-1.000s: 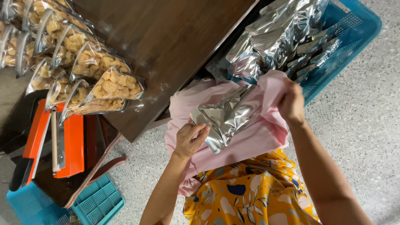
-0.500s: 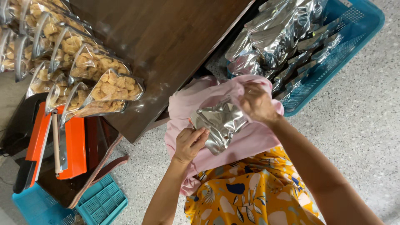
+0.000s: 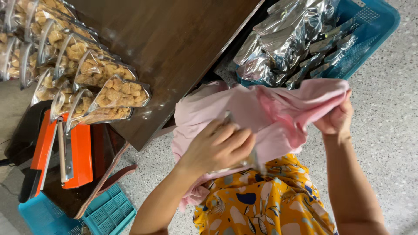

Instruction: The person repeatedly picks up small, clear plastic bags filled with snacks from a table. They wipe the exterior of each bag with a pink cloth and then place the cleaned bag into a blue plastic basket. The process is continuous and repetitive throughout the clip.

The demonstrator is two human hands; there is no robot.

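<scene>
Now the pink cloth [image 3: 278, 109] covers the silver pouch, both hands gripping it: left [image 3: 220, 146], right [image 3: 335, 119].

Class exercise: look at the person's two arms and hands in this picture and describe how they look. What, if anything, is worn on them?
Both forearms are bare: no sleeves reach them in view. The left hand shows no glove, ring or watch; its fingers are uncovered. The right hand is likewise ungloved, with a bare wrist. No bracelets or markings show on either arm. Below them lies clothing of yellow cloth with a blue and white flower print.
</scene>
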